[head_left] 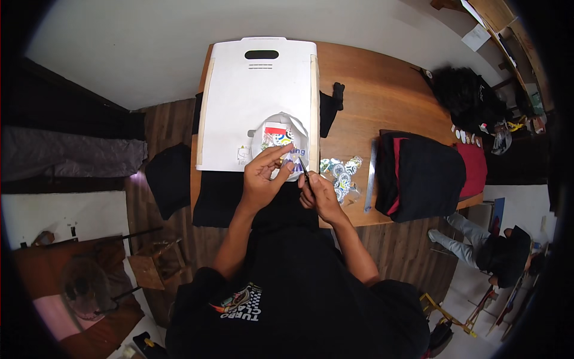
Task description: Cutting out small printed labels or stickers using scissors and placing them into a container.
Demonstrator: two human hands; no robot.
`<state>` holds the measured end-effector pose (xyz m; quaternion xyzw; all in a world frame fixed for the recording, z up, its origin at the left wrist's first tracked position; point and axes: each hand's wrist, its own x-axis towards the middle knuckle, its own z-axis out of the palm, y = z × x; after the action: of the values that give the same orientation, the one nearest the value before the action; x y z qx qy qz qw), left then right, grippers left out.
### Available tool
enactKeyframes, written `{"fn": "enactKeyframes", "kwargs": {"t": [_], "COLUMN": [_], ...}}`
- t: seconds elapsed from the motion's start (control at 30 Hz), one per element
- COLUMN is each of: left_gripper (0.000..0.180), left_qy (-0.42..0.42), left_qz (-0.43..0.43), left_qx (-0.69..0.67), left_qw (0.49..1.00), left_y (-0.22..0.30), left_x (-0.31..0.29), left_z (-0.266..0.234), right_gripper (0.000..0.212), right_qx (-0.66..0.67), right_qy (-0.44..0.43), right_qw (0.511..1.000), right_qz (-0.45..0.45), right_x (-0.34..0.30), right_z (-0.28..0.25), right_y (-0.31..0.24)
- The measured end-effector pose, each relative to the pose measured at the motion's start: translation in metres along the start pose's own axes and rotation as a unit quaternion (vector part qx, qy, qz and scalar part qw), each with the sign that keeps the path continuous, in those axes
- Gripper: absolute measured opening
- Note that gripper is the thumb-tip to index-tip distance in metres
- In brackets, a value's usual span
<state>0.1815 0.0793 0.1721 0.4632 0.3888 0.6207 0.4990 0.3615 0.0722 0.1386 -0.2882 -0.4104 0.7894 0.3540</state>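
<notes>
A round white container or rolled-down bag [304, 133], printed in blue and purple, sits on a white board. Inside show colourful printed pieces [278, 133] in red, yellow, blue and black. My left hand [263, 178] reaches over its near side, fingers stretched and thumb apart. Whether a small piece lies under the fingertips is too fine to see. My right hand [317, 194] is closed around a slim black pointed tool [304, 167], with its tip at the white rim. Whether it is tweezers or small scissors I cannot tell.
The white board [233, 102] lies on a wooden table [365, 78] over black cloth [221, 200]. To the right are round printed patches in clear plastic [342, 178], a metal ruler [371, 176] and folded black and red fabric [421, 176]. A person [502, 254] sits farther right.
</notes>
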Motion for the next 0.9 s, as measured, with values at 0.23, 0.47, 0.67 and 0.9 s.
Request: {"fn": "enactKeyframes", "kwargs": {"t": [0.23,0.47,0.67,0.9], "left_gripper": [0.04,0.039,0.039,0.036], "left_qy": [0.0,-0.002,0.008,0.009], "left_qz": [-0.016,-0.017,-0.036,-0.009], "left_qx": [-0.017,-0.022,0.007,0.125], "left_qw": [1.0,1.0,0.999,0.992], "left_y": [0.002,0.0,-0.001,0.004], "left_x": [0.0,-0.001,-0.002,0.001], "left_z": [0.0,0.0,-0.002,-0.005], "right_gripper": [0.042,0.042,0.042,0.043], "right_qx": [-0.006,-0.009,-0.021,-0.02], "right_qy": [0.0,0.002,-0.002,0.002], "right_qw": [1.0,1.0,1.0,1.0], "right_qz": [0.006,0.01,0.0,0.007], "right_x": [0.0,-0.002,-0.001,-0.003], "right_z": [0.001,0.0,0.004,0.0], "right_y": [-0.002,-0.001,-0.009,-0.003]}}
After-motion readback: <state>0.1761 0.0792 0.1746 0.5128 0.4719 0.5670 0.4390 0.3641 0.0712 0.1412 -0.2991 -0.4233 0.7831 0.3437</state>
